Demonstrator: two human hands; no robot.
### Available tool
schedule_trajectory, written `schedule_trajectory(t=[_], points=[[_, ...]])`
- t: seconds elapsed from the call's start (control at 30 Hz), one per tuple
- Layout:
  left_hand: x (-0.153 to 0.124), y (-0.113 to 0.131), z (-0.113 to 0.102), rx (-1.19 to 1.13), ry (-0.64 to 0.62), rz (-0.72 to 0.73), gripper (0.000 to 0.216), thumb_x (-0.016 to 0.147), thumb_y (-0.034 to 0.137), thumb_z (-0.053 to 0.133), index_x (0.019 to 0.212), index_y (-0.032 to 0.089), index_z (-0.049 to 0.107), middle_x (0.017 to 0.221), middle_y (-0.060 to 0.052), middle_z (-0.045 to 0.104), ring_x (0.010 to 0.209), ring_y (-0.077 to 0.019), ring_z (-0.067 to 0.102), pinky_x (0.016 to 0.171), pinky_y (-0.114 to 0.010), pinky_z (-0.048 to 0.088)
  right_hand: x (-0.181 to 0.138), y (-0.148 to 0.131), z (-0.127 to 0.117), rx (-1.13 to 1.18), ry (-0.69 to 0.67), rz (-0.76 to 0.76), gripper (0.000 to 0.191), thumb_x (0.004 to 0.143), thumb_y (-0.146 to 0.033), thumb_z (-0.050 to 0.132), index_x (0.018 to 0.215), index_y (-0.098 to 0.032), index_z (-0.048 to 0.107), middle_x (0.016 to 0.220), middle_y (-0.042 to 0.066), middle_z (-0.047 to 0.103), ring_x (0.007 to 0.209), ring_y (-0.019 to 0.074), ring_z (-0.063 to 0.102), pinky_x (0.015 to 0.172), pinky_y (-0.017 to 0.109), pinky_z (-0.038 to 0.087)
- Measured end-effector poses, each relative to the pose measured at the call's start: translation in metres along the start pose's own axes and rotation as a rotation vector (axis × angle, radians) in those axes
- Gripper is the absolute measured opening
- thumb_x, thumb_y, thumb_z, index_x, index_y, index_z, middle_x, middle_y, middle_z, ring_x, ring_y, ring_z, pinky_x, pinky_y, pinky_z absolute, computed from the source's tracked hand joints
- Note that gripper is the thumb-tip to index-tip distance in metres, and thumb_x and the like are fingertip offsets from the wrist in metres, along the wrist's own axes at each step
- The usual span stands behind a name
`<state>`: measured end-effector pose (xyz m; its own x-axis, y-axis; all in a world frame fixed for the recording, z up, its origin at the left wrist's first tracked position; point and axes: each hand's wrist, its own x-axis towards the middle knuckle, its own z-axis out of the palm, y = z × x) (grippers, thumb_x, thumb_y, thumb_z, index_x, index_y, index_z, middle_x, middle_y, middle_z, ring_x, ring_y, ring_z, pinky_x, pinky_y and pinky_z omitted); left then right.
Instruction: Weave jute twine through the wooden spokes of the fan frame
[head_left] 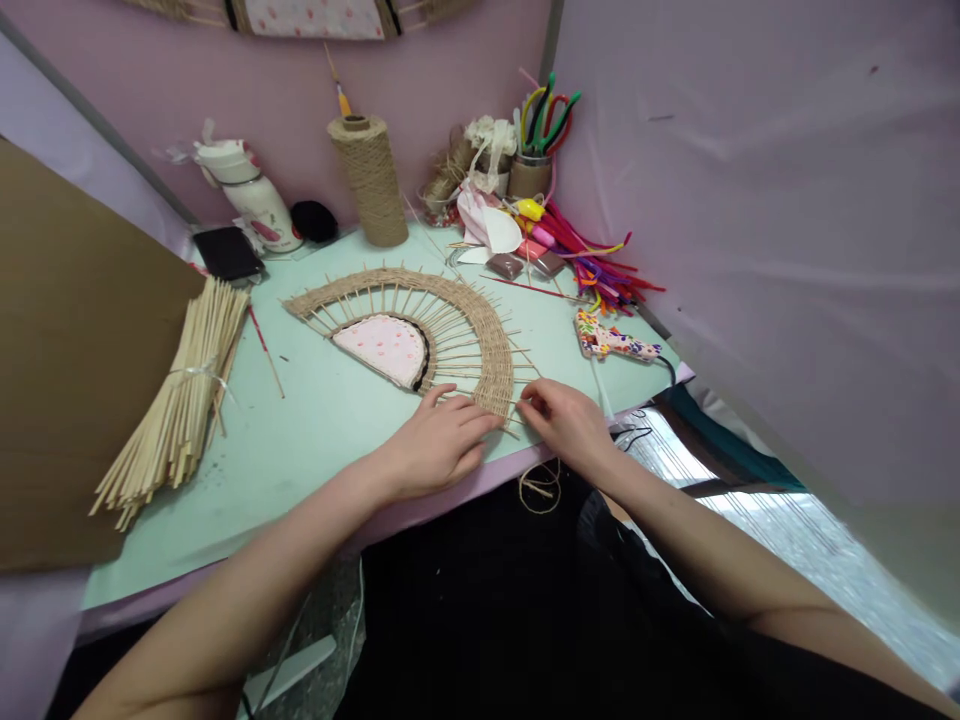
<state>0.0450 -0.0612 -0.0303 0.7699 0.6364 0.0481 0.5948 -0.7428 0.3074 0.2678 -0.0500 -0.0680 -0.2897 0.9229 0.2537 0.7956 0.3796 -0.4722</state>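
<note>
A half-round woven piece [450, 320] lies on the pale green table [315, 420], with thin sticks fanning out from a pink fabric centre [382, 348] and a band of jute twine woven across them. My left hand [439, 440] rests flat on the near right end of the weave, fingers stretched out and pressing it down. My right hand [562, 420] is closed in a pinch at the end of the woven band, on the jute twine [541, 488], which hangs in a loop below the table edge.
A tied bundle of sticks [187, 395] lies at the left beside a brown board [67, 350]. A jute spool [371, 180], bottle [251, 200], cup of scissors [536, 150], pipe cleaners [600, 265] and a glue gun [611, 340] crowd the back and right.
</note>
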Motion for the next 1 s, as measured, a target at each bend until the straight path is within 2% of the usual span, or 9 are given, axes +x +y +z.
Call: schedule_trajectory(t=[0.1, 0.23, 0.77, 1.0], points=[[0.017, -0.010, -0.008, -0.039, -0.048, 0.072, 0.035, 0.090, 0.017, 0.039, 0.116, 0.024, 0.062, 0.106, -0.004, 0.068, 0.101, -0.0203, 0.055, 0.099, -0.043, 0.030, 0.002, 0.001, 0.001, 0.002, -0.002, -0.003, 0.007, 0.087, -0.026, 0.055, 0.085, -0.021, 0.059, 0.071, 0.001, 0.063, 0.066, 0.0161, 0.056, 0.061, 0.026, 0.037], [0.030, -0.023, -0.006, -0.125, -0.075, 0.129, 0.037, 0.088, 0.012, 0.039, 0.112, 0.025, 0.064, 0.104, -0.004, 0.066, 0.099, -0.0184, 0.056, 0.092, -0.036, 0.034, 0.001, 0.002, -0.001, 0.019, -0.023, 0.008, 0.005, 0.087, -0.024, 0.056, 0.085, -0.020, 0.059, 0.073, 0.001, 0.063, 0.067, 0.0155, 0.056, 0.062, 0.026, 0.037], [0.033, -0.023, 0.003, -0.109, -0.082, 0.105, 0.037, 0.084, 0.010, 0.042, 0.110, 0.024, 0.065, 0.102, -0.004, 0.061, 0.098, -0.0203, 0.052, 0.094, -0.039, 0.034, 0.000, 0.001, -0.002, 0.022, -0.030, 0.003, 0.005, 0.087, -0.023, 0.057, 0.087, -0.019, 0.059, 0.074, 0.001, 0.062, 0.067, 0.0155, 0.055, 0.061, 0.026, 0.036], [0.027, -0.022, 0.004, -0.132, -0.068, 0.086, 0.039, 0.085, 0.012, 0.041, 0.113, 0.025, 0.065, 0.106, -0.005, 0.061, 0.100, -0.0209, 0.051, 0.092, -0.039, 0.034, -0.010, 0.006, -0.008, 0.126, -0.048, -0.055, 0.009, 0.091, -0.025, 0.054, 0.087, -0.020, 0.060, 0.080, 0.003, 0.063, 0.075, 0.0171, 0.058, 0.068, 0.029, 0.043]])
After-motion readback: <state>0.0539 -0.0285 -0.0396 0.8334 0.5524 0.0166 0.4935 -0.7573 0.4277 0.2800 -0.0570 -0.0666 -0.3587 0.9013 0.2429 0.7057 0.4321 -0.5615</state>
